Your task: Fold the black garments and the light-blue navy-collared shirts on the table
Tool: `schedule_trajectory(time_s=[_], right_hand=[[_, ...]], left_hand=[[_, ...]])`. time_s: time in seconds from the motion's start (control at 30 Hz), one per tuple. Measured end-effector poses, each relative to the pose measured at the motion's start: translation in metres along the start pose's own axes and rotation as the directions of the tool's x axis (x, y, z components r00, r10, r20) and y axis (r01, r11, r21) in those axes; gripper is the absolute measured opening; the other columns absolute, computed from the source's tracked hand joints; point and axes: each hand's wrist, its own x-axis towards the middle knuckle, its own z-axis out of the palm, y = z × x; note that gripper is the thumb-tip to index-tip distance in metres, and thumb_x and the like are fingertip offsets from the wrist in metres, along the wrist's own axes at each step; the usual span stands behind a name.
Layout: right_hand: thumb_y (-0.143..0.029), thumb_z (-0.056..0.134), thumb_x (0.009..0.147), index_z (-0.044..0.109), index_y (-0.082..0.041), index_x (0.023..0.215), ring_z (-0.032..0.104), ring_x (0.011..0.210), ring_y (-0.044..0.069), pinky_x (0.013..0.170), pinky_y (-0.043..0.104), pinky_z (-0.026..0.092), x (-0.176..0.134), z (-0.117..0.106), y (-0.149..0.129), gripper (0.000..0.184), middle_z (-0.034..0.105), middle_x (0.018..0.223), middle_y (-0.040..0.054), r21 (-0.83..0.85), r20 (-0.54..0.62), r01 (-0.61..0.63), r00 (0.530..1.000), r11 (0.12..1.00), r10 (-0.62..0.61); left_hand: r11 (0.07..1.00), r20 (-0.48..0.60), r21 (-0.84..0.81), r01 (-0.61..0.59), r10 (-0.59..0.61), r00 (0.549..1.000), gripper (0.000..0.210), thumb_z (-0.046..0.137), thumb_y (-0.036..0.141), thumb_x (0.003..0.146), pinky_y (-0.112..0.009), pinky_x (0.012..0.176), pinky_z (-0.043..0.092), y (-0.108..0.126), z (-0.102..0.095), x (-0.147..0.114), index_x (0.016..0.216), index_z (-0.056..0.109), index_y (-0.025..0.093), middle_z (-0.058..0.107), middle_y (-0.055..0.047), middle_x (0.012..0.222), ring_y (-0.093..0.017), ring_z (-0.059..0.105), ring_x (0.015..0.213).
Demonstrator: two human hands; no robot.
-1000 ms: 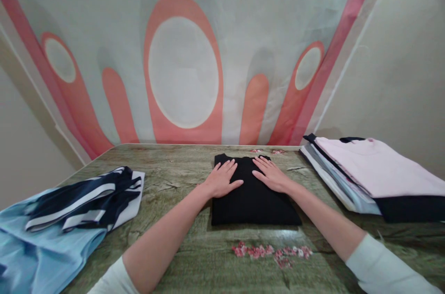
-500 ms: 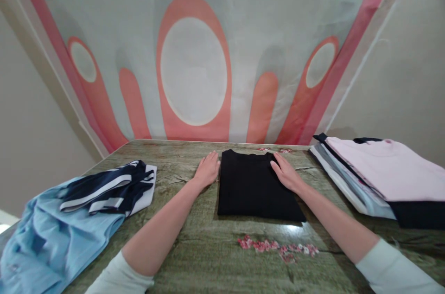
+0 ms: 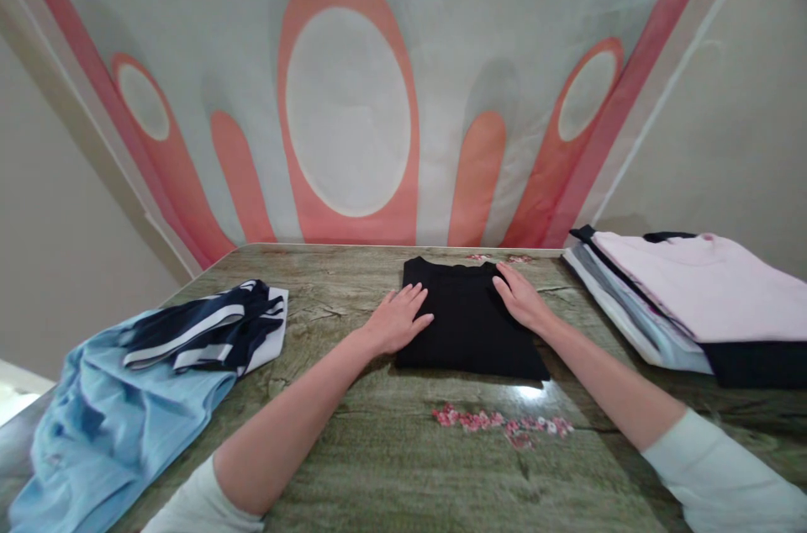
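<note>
A black T-shirt (image 3: 470, 323), folded into a flat rectangle with its collar at the far side, lies on the wood-patterned table (image 3: 378, 449). My left hand (image 3: 398, 319) rests over its left edge, fingers stretched out and the thumb apart. On the far right corner of the shirt lies my right hand (image 3: 520, 298), flat with its fingers extended. Neither hand grips the cloth.
On the right stands a stack of folded clothes, a pink shirt (image 3: 725, 289) on top. At the left lie a crumpled light blue garment (image 3: 119, 432) and a navy garment with white stripes (image 3: 195, 331). A wall (image 3: 435, 79) rises behind the table.
My left hand has moved from beside the shirt's left edge onto the cloth, a little nearer to me. My right hand stays at the far right corner. The view has tilted slightly.
</note>
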Motion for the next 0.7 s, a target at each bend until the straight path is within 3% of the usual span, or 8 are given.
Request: schedule_trajectory(time_s=[0.1, 0.2, 0.3, 0.37, 0.5, 0.7], right_hand=[[-0.043, 0.032, 0.089, 0.045, -0.010, 0.129, 0.036, 0.126, 0.024, 0.107, 0.045, 0.027, -0.005, -0.008, -0.019, 0.053, 0.045, 0.133, 0.0143, -0.028, 0.023, 0.060, 0.998, 0.998, -0.059], [-0.038, 0.031, 0.091, 0.044, -0.014, 0.129, 0.035, 0.127, 0.021, 0.107, 0.042, 0.029, -0.022, -0.018, -0.052, 0.048, 0.045, 0.134, 0.0105, -0.003, 0.121, 0.161, 0.980, 0.987, -0.159], [-0.036, 0.029, 0.092, 0.042, -0.017, 0.131, 0.032, 0.129, 0.019, 0.107, 0.040, 0.029, -0.051, -0.029, -0.087, 0.046, 0.043, 0.135, 0.0079, 0.017, 0.230, 0.276, 0.934, 0.961, -0.273], [-0.037, 0.032, 0.091, 0.037, -0.017, 0.135, 0.030, 0.130, 0.019, 0.107, 0.041, 0.029, -0.072, -0.036, -0.102, 0.048, 0.039, 0.138, 0.0081, -0.007, 0.310, 0.342, 0.894, 0.940, -0.323], [-0.040, 0.040, 0.088, 0.022, -0.016, 0.141, 0.026, 0.131, 0.022, 0.107, 0.046, 0.026, -0.099, -0.048, -0.107, 0.061, 0.031, 0.142, 0.0120, -0.094, 0.404, 0.426, 0.842, 0.900, -0.357], [-0.041, 0.045, 0.086, 0.022, -0.020, 0.141, 0.027, 0.131, 0.022, 0.105, 0.047, 0.028, -0.096, -0.058, -0.091, 0.063, 0.033, 0.142, 0.0103, -0.092, 0.418, 0.453, 0.826, 0.887, -0.379]], left_hand=[[0.999, -0.033, 0.031, -0.013, 0.014, 0.999, 0.054, 0.021, 0.045, 0.094, -0.042, 0.106, 0.017, 0.011, -0.009, -0.003, 0.135, 0.033, 0.014, 0.029, -0.011, 0.143, -0.023, 0.020, 0.133], [0.986, -0.024, -0.022, -0.165, 0.165, 0.986, 0.050, 0.019, 0.042, 0.095, -0.038, 0.107, 0.016, 0.035, -0.020, -0.015, 0.137, 0.028, 0.016, 0.026, -0.008, 0.145, -0.019, 0.017, 0.134], [0.946, 0.025, -0.090, -0.312, 0.315, 0.949, 0.054, 0.022, 0.045, 0.094, -0.034, 0.107, 0.015, 0.055, -0.023, -0.030, 0.141, 0.018, 0.019, 0.022, -0.006, 0.146, -0.017, 0.016, 0.134], [0.941, 0.040, -0.086, -0.327, 0.331, 0.943, 0.061, 0.029, 0.049, 0.091, -0.035, 0.108, 0.013, 0.062, -0.020, -0.037, 0.141, 0.014, 0.018, 0.020, -0.007, 0.147, -0.018, 0.015, 0.135], [0.956, 0.037, -0.042, -0.290, 0.291, 0.956, 0.065, 0.034, 0.052, 0.089, -0.039, 0.108, 0.011, 0.062, -0.015, -0.040, 0.141, 0.014, 0.019, 0.020, -0.007, 0.147, -0.021, 0.014, 0.135], [0.969, -0.003, 0.002, -0.246, 0.246, 0.969, 0.066, 0.036, 0.056, 0.086, -0.038, 0.107, 0.015, 0.049, -0.014, -0.040, 0.139, 0.022, 0.020, 0.023, -0.008, 0.146, -0.022, 0.019, 0.134]])
